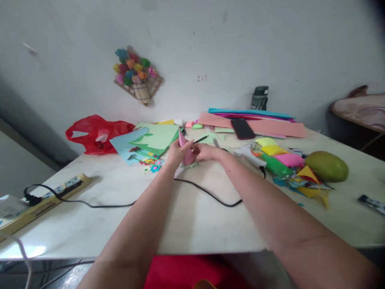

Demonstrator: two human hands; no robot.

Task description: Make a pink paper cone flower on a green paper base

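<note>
Closest to my remote view: a bare left forearm [138, 228] and a bare right forearm [279, 208], crossing a pale marble-patterned tabletop [195, 224] toward a slim pink cone, apparently paper [188, 157], my landmark. Cone tilted, tip up and leaning left, wide end low by ragged pale-green paper scraps [195, 164]; whether it bears on the table I cannot tell. Left hand [178, 152] pinches the cone, thumb across its face. Right hand [206, 152] curled at the cone's right side, fingertips at the lower wall; pinching or merely touching, I cannot tell. Thin dark pen-like rod [201, 139] juts out to the cone's right; what holds it is hidden from me. Left of the cone: small blue flower-shaped cutout [155, 168]; beyond it, light-green paper sheet [164, 134]. Right of the cone: white plastic tool [251, 155], perhaps a glue gun, then a soft pink packet [290, 159]. My reading: the step in hand is close work low on the cone, left steadying, right doing the finer part. Next move calls, I judge, for a light left grip, lest the thin wall crease, and exact right fingertips.
</note>
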